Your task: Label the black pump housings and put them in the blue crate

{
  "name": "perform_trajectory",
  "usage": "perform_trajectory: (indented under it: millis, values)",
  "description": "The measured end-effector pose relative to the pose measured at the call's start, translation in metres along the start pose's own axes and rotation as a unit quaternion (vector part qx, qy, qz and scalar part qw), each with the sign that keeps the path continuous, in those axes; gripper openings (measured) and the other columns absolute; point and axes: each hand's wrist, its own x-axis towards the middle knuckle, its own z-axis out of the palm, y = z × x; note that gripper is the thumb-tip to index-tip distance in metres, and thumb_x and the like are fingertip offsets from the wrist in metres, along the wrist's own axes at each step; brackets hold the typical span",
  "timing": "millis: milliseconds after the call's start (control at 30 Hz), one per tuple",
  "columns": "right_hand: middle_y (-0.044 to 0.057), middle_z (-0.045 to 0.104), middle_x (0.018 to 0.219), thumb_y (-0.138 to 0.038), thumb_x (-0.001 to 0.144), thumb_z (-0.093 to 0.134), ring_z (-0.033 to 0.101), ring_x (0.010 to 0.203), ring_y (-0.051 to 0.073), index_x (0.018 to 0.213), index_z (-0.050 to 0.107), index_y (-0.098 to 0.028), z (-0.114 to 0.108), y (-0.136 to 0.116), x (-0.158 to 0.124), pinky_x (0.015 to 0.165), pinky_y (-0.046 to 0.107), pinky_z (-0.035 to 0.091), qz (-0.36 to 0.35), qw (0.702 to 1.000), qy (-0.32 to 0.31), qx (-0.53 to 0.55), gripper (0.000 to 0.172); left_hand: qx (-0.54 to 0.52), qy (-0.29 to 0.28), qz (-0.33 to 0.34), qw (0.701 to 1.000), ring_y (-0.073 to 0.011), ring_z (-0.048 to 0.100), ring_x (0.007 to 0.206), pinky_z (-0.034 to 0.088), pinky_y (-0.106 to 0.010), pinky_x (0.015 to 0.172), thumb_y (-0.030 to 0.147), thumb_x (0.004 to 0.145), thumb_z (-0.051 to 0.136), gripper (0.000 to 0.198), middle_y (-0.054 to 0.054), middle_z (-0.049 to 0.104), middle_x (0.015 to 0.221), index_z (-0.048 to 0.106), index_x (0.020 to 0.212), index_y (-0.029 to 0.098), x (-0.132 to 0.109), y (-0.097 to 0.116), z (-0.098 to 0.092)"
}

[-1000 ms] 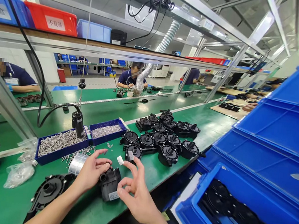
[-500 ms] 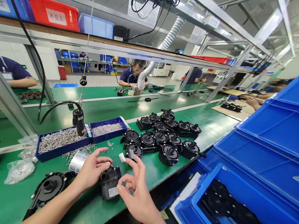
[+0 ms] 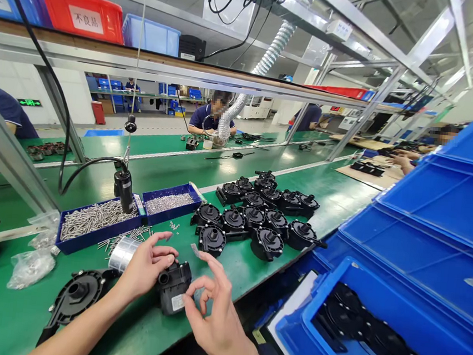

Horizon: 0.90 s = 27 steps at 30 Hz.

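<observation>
My left hand is closed on the top of a black pump that stands on the green bench. A white label sits on the pump's lower front. At the pump's right side is my right hand, its thumb tip at the edge of that label and its fingers bent and apart. A small label strip clings to the raised index fingertip. Behind my left wrist stands a shiny label roll. Another black pump lies left of my left forearm.
Several black pumps are grouped on the bench. Blue trays hold screws and small nuts, with a hanging black tool over the screws. A blue crate with black parts stands right. Co-workers sit across the bench.
The right fingers have shifted slightly, and one of the two small labels seen at their tips no longer shows. My left hand keeps its hold on the pump.
</observation>
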Motion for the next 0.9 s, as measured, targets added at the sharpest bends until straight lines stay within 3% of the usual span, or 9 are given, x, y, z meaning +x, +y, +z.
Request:
perform_trajectory:
  millis: [100, 200, 267, 400, 467, 533, 667, 800, 900]
  values:
    - [0.018, 0.051, 0.144, -0.019, 0.099, 0.06, 0.066, 0.08, 0.019, 0.163, 0.014, -0.033, -0.005, 0.01, 0.0, 0.066, 0.037, 0.058, 0.058, 0.998, 0.018, -0.016, 0.081, 0.003, -0.001, 0.0, 1.0, -0.0225, 0.073, 0.091, 0.053, -0.034, 0.085, 0.053, 0.071, 0.087, 0.086, -0.011, 0.076, 0.106, 0.047, 0.138, 0.017, -0.001, 0.002, 0.001]
    - [0.015, 0.054, 0.135, -0.02, 0.088, 0.069, 0.065, 0.098, 0.027, 0.163, 0.01, -0.03, 0.0, 0.018, -0.002, 0.083, 0.047, 0.059, 0.107, 0.994, 0.012, -0.007, 0.096, 0.01, -0.002, -0.001, 1.0, -0.0228, 0.073, 0.091, 0.054, -0.034, 0.085, 0.053, 0.071, 0.085, 0.085, -0.012, 0.076, 0.106, 0.047, 0.137, 0.016, -0.002, 0.004, 0.002]
    - [0.017, 0.047, 0.145, -0.018, 0.078, 0.076, 0.061, 0.114, 0.032, 0.163, 0.01, -0.029, 0.011, 0.018, -0.004, 0.092, 0.052, 0.057, 0.109, 0.994, 0.005, -0.007, 0.108, 0.022, -0.002, 0.001, 1.0, -0.0237, 0.073, 0.092, 0.055, -0.035, 0.087, 0.051, 0.071, 0.083, 0.082, -0.012, 0.076, 0.106, 0.047, 0.136, 0.016, -0.003, 0.006, 0.004]
    - [0.019, 0.014, 0.167, -0.016, 0.068, 0.087, 0.043, 0.142, 0.041, 0.162, 0.011, -0.03, 0.021, 0.013, -0.001, 0.11, 0.057, 0.049, 0.03, 0.999, -0.019, -0.038, 0.122, 0.062, -0.019, 0.019, 0.998, -0.0238, 0.072, 0.1, 0.055, -0.036, 0.094, 0.042, 0.079, 0.073, 0.071, -0.008, 0.074, 0.106, 0.045, 0.139, 0.018, -0.015, 0.017, 0.008]
    - [0.02, 0.016, 0.167, -0.031, 0.072, 0.092, 0.045, 0.141, 0.041, 0.162, 0.013, -0.028, 0.009, 0.015, 0.007, 0.109, 0.057, 0.05, -0.023, 1.0, -0.015, -0.007, 0.119, 0.112, -0.053, 0.027, 0.992, -0.0223, 0.072, 0.098, 0.054, -0.035, 0.092, 0.035, 0.083, 0.065, 0.065, -0.006, 0.074, 0.105, 0.044, 0.143, 0.021, -0.027, 0.024, 0.007]
    - [0.021, 0.025, 0.163, -0.042, 0.084, 0.084, 0.052, 0.134, 0.038, 0.162, 0.016, -0.027, -0.01, 0.023, 0.02, 0.104, 0.055, 0.054, -0.064, 0.997, 0.041, 0.018, 0.105, 0.213, -0.091, 0.04, 0.972, -0.0217, 0.071, 0.097, 0.053, -0.035, 0.093, 0.026, 0.085, 0.056, 0.063, -0.004, 0.073, 0.104, 0.046, 0.147, 0.025, -0.043, 0.03, 0.004]
    - [0.018, 0.021, 0.165, -0.024, 0.099, 0.066, 0.052, 0.137, 0.031, 0.16, 0.019, -0.032, -0.038, 0.055, 0.059, 0.107, 0.054, 0.055, -0.069, 0.984, 0.157, -0.053, 0.077, 0.469, -0.125, 0.048, 0.873, -0.0249, 0.071, 0.092, 0.054, -0.035, 0.089, 0.007, 0.075, 0.055, 0.086, -0.005, 0.074, 0.103, 0.046, 0.158, 0.03, -0.077, 0.027, -0.016]
    - [0.017, 0.016, 0.166, -0.023, 0.1, 0.061, 0.047, 0.144, 0.029, 0.16, 0.012, -0.034, -0.037, 0.079, 0.088, 0.112, 0.052, 0.055, -0.014, 0.994, 0.11, -0.002, 0.078, 0.585, -0.089, 0.074, 0.802, -0.0292, 0.074, 0.087, 0.058, -0.035, 0.078, 0.001, 0.071, 0.056, 0.102, -0.006, 0.077, 0.1, 0.034, 0.166, 0.033, -0.09, 0.013, -0.041]
    - [0.016, 0.017, 0.167, -0.02, 0.098, 0.06, 0.065, 0.122, 0.022, 0.161, 0.009, -0.038, -0.03, 0.068, 0.091, 0.103, 0.047, 0.06, 0.039, 0.994, 0.083, 0.06, 0.083, 0.56, -0.05, 0.158, 0.812, -0.0306, 0.074, 0.108, 0.062, -0.04, 0.091, 0.006, 0.08, 0.06, 0.098, -0.006, 0.075, 0.125, 0.028, 0.166, 0.04, -0.081, 0.014, -0.041]
